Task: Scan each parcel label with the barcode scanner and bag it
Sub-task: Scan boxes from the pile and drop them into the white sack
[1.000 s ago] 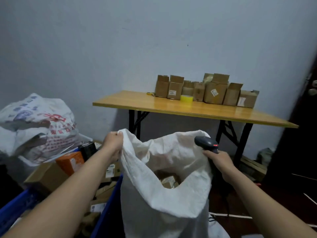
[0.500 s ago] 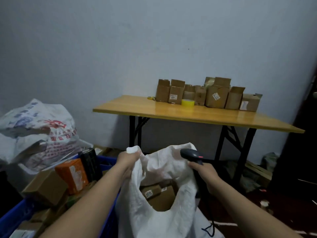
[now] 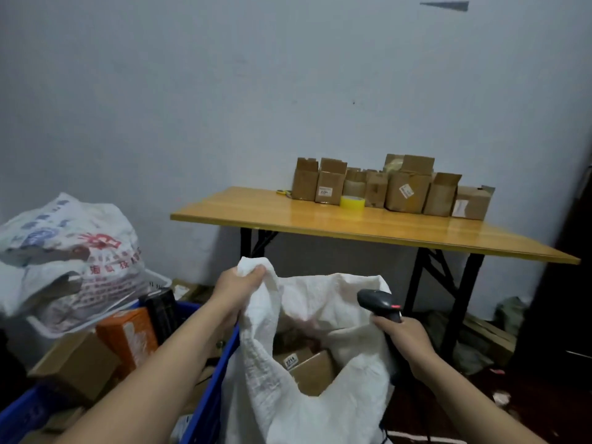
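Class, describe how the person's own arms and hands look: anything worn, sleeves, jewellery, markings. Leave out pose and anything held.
Both are bare. The left hand and right hand wear no gloves, and no ring, watch or bracelet shows. The left arm and right arm are uncovered to the frame's edge: no sleeve, cuff or marking is visible.

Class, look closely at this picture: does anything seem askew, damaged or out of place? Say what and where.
Nothing looks spilled or broken. In the blue crate, the orange box and the brown parcels lie tilted in a loose heap. Several cardboard boxes on the table stand with top flaps open.
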